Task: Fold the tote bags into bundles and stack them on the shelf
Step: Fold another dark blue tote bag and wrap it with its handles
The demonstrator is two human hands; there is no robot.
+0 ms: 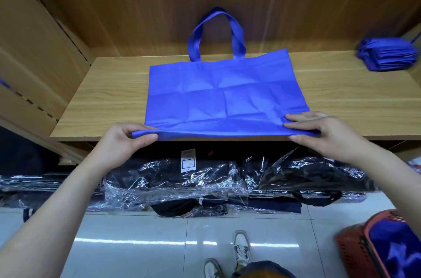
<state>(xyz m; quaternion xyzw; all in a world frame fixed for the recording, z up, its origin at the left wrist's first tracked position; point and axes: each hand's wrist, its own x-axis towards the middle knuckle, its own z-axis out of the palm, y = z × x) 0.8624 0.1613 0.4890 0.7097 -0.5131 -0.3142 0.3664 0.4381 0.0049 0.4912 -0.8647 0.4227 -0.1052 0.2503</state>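
Observation:
A blue tote bag (224, 93) lies flat on the wooden shelf (102, 97), handles pointing away toward the back wall. Its near bottom edge is lifted slightly at the shelf's front edge. My left hand (127, 141) pinches the bag's near left corner between thumb and fingers. My right hand (323, 134) pinches the near right corner the same way. A stack of folded blue bag bundles (387, 54) sits at the far right of the shelf.
Below the shelf, dark goods in clear plastic wrap (182, 182) lie along the floor. A red basket (355, 248) holding blue bags stands at the lower right. Cardboard boxes (34, 50) fill the left side. My shoes show on the tiled floor.

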